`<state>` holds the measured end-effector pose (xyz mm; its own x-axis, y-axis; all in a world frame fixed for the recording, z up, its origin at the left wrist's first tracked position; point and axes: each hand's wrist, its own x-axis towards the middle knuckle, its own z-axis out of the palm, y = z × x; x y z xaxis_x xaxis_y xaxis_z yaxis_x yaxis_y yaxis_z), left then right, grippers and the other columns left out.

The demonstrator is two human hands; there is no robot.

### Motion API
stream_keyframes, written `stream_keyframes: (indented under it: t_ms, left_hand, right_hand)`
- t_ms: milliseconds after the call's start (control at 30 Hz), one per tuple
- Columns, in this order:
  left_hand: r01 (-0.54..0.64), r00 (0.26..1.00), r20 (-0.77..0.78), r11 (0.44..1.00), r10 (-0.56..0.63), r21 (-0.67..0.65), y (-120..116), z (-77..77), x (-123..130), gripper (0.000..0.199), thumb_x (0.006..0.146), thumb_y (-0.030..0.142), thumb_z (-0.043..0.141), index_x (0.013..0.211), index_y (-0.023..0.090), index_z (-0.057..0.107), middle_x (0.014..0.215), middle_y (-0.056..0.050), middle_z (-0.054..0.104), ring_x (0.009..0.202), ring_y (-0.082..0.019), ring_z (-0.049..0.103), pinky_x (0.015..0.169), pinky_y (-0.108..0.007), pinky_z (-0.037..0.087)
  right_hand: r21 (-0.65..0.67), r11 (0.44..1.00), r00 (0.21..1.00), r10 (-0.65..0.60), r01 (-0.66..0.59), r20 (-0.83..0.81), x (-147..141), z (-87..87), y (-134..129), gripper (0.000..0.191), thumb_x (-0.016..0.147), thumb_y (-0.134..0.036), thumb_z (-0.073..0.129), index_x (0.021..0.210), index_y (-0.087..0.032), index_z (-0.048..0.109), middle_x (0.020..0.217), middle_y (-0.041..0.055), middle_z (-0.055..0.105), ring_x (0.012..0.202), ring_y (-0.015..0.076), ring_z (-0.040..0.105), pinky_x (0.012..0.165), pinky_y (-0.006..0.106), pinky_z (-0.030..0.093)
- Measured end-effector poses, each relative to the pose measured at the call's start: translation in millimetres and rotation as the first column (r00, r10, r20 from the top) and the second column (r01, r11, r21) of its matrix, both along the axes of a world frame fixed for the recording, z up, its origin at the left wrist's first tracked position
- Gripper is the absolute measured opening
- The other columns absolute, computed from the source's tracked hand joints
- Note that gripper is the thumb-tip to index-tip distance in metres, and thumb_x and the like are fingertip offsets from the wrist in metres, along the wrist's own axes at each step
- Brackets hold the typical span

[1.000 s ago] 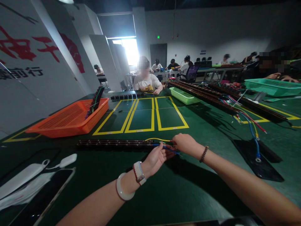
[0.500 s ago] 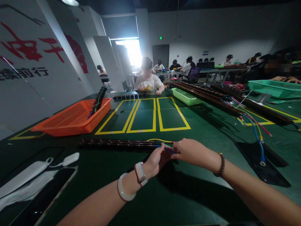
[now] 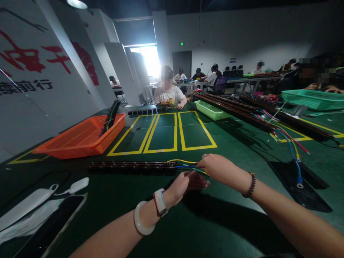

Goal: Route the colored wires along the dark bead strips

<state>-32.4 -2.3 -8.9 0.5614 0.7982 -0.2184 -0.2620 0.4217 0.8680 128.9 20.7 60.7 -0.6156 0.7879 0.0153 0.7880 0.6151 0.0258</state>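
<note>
A long dark strip with small bright points along it (image 3: 131,167) lies crosswise on the green table before me. Yellow (image 3: 180,161), blue (image 3: 185,166) and green wires (image 3: 202,172) run from its right end. My right hand (image 3: 221,168) pinches the red-tipped end of the yellow wire between thumb and fingers. Just below the wires is my left hand (image 3: 188,184), its fingers stretched out and turned to the right. The green wire's end shows free between both hands. Whether my left fingertips touch any wire is hard to see.
An orange basket (image 3: 80,143) with a dark wired strip stands at left. Phone (image 3: 56,222) and white case (image 3: 29,206) lie near left. Long dark strips (image 3: 236,109), a light green tray (image 3: 212,110) and a black phone-like slab (image 3: 301,193) lie right. A person (image 3: 169,91) sits opposite.
My left hand has let go of the blue and green wires, its fingers now straightened below them. My right hand has shifted slightly up and left, to the yellow wire's end.
</note>
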Motion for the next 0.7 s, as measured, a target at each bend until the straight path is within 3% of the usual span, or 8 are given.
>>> stream_keyframes:
  t_ms: [100, 200, 267, 533, 700]
  left_hand:
    - [0.064, 0.997, -0.056, 0.997, -0.061, 0.048, -2.0, 1.5, 0.0, 0.03, 0.087, 0.036, 0.049, 0.083, 0.01, 0.065, 0.088, -0.014, 0.07, 0.083, -0.022, 0.065, 0.088, -0.041, 0.045]
    - [0.091, 0.992, -0.091, 0.991, -0.082, 0.096, -1.7, 0.1, -1.0, 0.033, 0.088, 0.037, 0.046, 0.081, 0.01, 0.064, 0.084, -0.013, 0.07, 0.081, -0.022, 0.065, 0.086, -0.041, 0.045]
    - [0.127, 0.989, -0.094, 0.985, -0.116, 0.119, -0.8, -1.4, -2.0, 0.035, 0.088, 0.038, 0.045, 0.082, 0.01, 0.064, 0.085, -0.013, 0.069, 0.083, -0.023, 0.065, 0.086, -0.041, 0.045]
    - [0.169, 0.984, -0.081, 0.975, -0.158, 0.147, 0.3, 0.5, -3.5, 0.036, 0.088, 0.041, 0.043, 0.085, 0.012, 0.065, 0.086, -0.013, 0.069, 0.083, -0.023, 0.065, 0.084, -0.039, 0.045]
    - [0.162, 0.984, -0.092, 0.977, -0.15, 0.138, 0.2, 0.7, -2.7, 0.035, 0.087, 0.041, 0.046, 0.083, 0.012, 0.065, 0.084, -0.014, 0.069, 0.081, -0.024, 0.065, 0.081, -0.039, 0.046]
  right_hand:
    - [-0.183, 0.983, 1.0, 0.01, -0.015, -0.027, 1.1, -7.4, 7.3, 0.026, 0.081, -0.007, 0.049, 0.083, -0.018, 0.072, 0.076, 0.0071, 0.067, 0.07, 0.0175, 0.062, 0.062, 0.024, 0.043]
    - [-0.387, 0.922, 0.998, -0.018, -0.007, -0.06, 0.3, -15.0, 12.7, 0.028, 0.08, -0.007, 0.047, 0.078, -0.017, 0.072, 0.065, 0.0045, 0.065, 0.058, 0.013, 0.059, 0.052, 0.019, 0.039]
    - [-0.454, 0.891, 0.997, -0.033, -0.001, -0.066, -1.0, -17.4, 13.9, 0.028, 0.077, -0.005, 0.046, 0.076, -0.015, 0.072, 0.059, 0.0034, 0.063, 0.05, 0.0109, 0.055, 0.046, 0.017, 0.036]
    - [-0.44, 0.898, 0.999, -0.034, 0.02, -0.024, -4.9, -13.2, 11.3, 0.028, 0.073, -0.002, 0.049, 0.077, -0.015, 0.073, 0.055, 0.0024, 0.062, 0.045, 0.0094, 0.052, 0.044, 0.017, 0.033]
    - [-0.326, 0.945, 0.999, 0.041, -0.037, 0.005, -1.0, -16.2, 17.2, 0.022, 0.073, -0.008, 0.057, 0.083, -0.018, 0.073, 0.067, 0.0043, 0.067, 0.058, 0.0137, 0.059, 0.048, 0.019, 0.035]
